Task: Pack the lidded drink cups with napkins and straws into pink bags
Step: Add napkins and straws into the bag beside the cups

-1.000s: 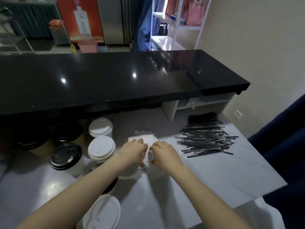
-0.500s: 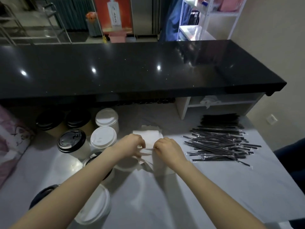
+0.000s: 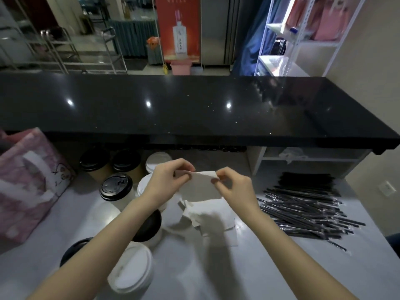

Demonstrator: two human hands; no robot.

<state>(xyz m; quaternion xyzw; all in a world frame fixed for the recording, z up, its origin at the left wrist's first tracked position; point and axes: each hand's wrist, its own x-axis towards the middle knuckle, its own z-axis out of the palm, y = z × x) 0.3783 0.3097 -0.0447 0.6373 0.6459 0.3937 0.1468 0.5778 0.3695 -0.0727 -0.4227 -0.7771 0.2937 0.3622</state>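
Observation:
My left hand point(image 3: 167, 180) and my right hand point(image 3: 232, 187) pinch the two top corners of one white napkin point(image 3: 200, 187), held up above the napkin stack point(image 3: 213, 215) on the grey table. Several lidded cups stand to the left: a black-lidded cup point(image 3: 116, 187), a white-lidded cup point(image 3: 132, 269) near the front, others behind and partly under my left arm. Wrapped black straws point(image 3: 307, 210) lie in a pile at the right. A pink bag point(image 3: 28, 185) lies at the far left.
A long glossy black counter point(image 3: 194, 109) overhangs the back of the grey table point(image 3: 249, 273). A white shelf unit point(image 3: 303, 158) sits under its right end. More pink bags point(image 3: 329, 20) stand on a white rack behind the counter.
Both hands have lifted a single napkin off the stack and raised it. The camera has swung left and up, bringing the pink bag into view.

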